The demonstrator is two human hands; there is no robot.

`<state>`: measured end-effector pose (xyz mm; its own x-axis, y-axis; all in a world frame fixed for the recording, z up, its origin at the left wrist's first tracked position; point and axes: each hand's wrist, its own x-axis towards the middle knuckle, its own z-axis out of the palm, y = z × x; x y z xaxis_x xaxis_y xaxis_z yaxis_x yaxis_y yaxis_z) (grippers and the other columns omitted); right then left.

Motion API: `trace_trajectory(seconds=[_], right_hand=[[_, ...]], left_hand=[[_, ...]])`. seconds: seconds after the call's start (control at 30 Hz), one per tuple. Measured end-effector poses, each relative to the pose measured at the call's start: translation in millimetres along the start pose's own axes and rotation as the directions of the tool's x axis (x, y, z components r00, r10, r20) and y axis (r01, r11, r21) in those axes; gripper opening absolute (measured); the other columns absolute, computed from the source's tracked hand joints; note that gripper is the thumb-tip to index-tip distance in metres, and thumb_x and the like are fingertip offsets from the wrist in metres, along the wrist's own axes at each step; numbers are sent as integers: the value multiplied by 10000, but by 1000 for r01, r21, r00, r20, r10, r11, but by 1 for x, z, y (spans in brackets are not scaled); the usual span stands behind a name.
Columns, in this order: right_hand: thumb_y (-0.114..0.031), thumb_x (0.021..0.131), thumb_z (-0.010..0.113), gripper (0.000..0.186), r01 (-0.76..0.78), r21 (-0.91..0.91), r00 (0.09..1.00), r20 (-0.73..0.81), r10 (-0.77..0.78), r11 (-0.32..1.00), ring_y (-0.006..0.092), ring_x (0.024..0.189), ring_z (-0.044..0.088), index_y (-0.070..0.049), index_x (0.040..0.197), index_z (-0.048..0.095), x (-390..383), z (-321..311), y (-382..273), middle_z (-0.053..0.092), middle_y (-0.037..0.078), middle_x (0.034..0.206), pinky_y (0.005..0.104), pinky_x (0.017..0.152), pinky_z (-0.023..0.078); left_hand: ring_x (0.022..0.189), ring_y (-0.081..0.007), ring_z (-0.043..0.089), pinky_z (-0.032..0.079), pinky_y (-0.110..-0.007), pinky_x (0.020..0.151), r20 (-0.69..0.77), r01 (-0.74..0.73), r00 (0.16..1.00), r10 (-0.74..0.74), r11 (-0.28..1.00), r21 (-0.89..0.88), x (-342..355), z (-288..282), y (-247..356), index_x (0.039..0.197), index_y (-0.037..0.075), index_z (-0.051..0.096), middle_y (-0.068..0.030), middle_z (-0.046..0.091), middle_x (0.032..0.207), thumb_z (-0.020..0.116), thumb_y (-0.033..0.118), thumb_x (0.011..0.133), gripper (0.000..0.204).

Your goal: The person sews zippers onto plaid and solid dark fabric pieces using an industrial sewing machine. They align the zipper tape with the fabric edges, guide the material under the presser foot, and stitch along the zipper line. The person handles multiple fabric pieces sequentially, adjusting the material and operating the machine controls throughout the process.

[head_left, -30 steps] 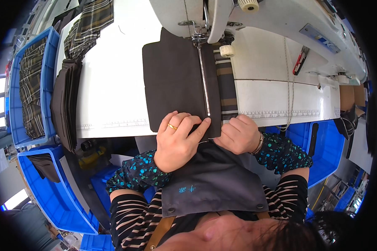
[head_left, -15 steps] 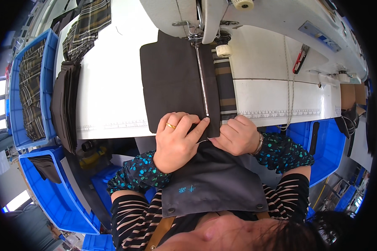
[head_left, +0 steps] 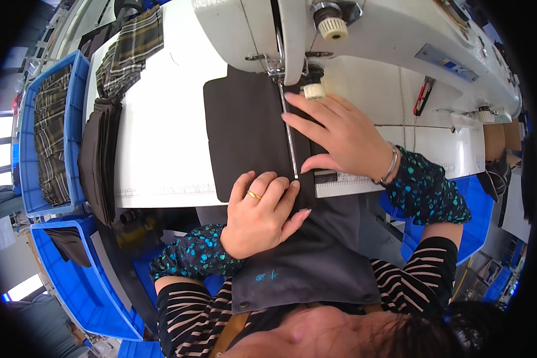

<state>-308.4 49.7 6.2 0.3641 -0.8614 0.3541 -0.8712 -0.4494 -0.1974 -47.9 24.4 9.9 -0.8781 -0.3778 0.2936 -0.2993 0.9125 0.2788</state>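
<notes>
A dark brown fabric panel [head_left: 244, 131] with a metal zipper [head_left: 290, 143] lies under the presser foot of the sewing machine [head_left: 274, 74]. Near the zipper's lower end, the bent fingertips of my left hand [head_left: 261, 210] rest on the cloth. Its thumb sits apart, at the panel's front edge. Spread fingers of my right hand [head_left: 340, 134] press along the zipper's right side, index finger close to the presser foot and thumb lower down. A striped plaid strip is mostly covered by that hand.
Left on the table lie stacked dark pieces [head_left: 100, 155] and plaid cloth [head_left: 131, 51]. Blue bins stand beside it, one holding plaid pieces [head_left: 52, 137], another [head_left: 89, 286] lower down. A red-and-black cutter [head_left: 423, 95] lies at the right, near a hanging cord.
My right hand has left the panel's front edge, moved up beside the zipper and spread its fingers. The left thumb has come away from the index finger. The camera view has shifted slightly.
</notes>
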Motion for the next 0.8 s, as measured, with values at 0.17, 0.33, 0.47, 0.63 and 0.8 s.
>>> trace_trajectory(seconds=[0.17,0.33,0.47,0.63,0.8], right_hand=[[-649,673,812,933,-35,-9,997,65,36,999,352,1349,537,-86,1397,639,1,13,11,607,158,1392,480,1110,443],[-654,673,810,944,-45,-29,995,89,47,999,366,1337,546,-72,1396,641,4,15,4,613,156,1371,495,1109,432],[-657,662,817,955,-62,-33,992,110,65,998,373,1332,553,-64,1390,643,7,10,0,621,156,1343,521,1135,417],[-675,648,814,964,-78,-38,989,119,82,996,374,1329,558,-55,1367,650,8,9,1,644,157,1315,553,1172,391],[-689,638,807,970,-86,-16,990,107,88,996,366,1327,562,-38,1341,657,9,10,2,658,160,1288,574,1187,376]], left_hand=[[1046,-231,650,527,-457,956,-33,-108,994,105,990,-92,7,2,-14,1059,90,794,-24,651,1041,835,194,812,271],[1014,-278,663,558,-424,923,-9,-161,986,165,946,-282,30,4,-67,1097,42,754,-80,658,1062,838,126,787,332],[1273,-327,586,491,-442,1097,82,-34,996,35,999,-17,62,4,-89,1414,-20,590,-151,568,1503,834,364,788,774],[1343,-340,573,479,-410,1119,162,-64,985,65,998,-9,80,4,-97,1459,-34,566,-148,583,1490,822,458,742,906],[1351,-330,572,479,-415,1125,141,-91,986,87,996,21,81,5,-99,1450,-16,582,-135,595,1474,819,477,737,899]])
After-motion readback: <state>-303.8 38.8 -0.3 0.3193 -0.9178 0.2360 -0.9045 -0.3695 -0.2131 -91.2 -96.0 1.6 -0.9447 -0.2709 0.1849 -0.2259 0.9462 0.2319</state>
